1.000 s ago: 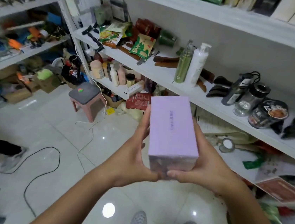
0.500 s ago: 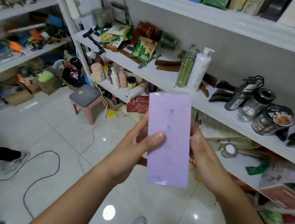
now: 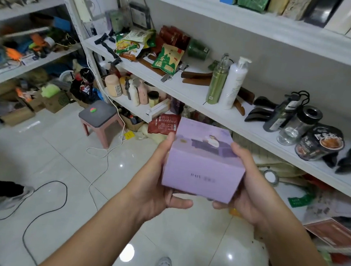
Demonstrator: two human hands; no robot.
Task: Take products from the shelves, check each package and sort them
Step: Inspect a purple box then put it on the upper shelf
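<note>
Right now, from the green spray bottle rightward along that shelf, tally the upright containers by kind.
Bottles: 3 (green spray bottle, white pump bottle, dark bottle)
Glass jar: 1
Noodle cup: 1
Total: 5

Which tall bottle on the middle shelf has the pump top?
The white bottle, standing just right of the olive-green bottle; only it has a pump spout.
</note>
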